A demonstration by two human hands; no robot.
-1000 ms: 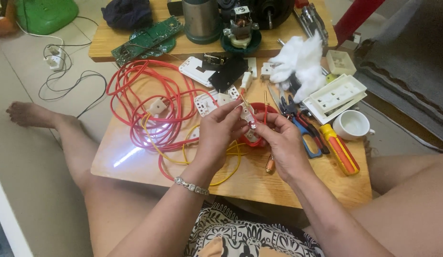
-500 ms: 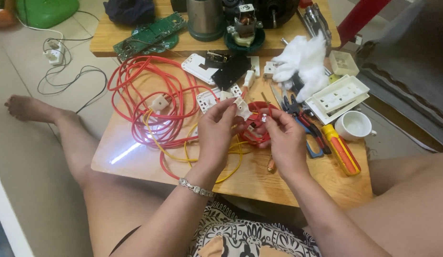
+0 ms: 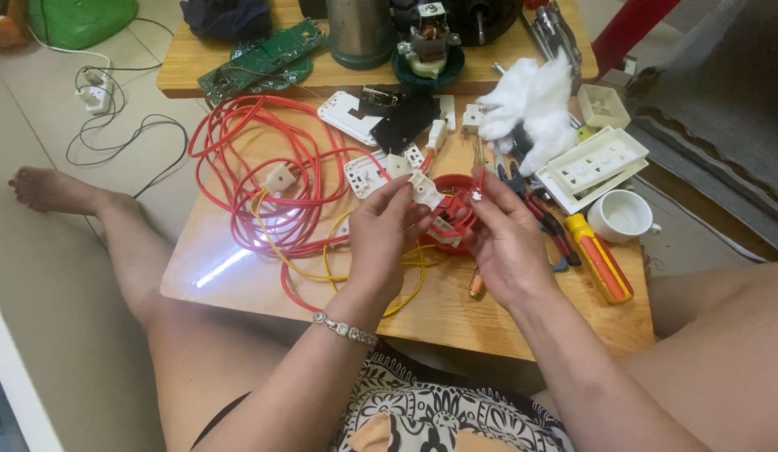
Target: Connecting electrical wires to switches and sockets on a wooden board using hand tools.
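From the head camera, much of the work sits behind the fingers. The left hand [image 3: 381, 234] pinches a small white plastic part [image 3: 426, 191] between thumb and fingertips; its lower end is covered, so its full shape is hard to make out. The right hand [image 3: 506, 238] is closed around something thin and red with a small metal tip [image 3: 477, 189] showing above the forefinger; what it is cannot be told. Both hands are raised just above the wooden table [image 3: 456, 314], palms turned toward each other, wrists bent up, a bracelet [image 3: 345, 328] on the left wrist. Behind them a red round object [image 3: 452, 219] is mostly hidden. A coil of red wire [image 3: 247, 167] lies to the left, an orange screwdriver [image 3: 600, 268] and a white cup [image 3: 623, 216] to the right. The items along the top edge are cut off.
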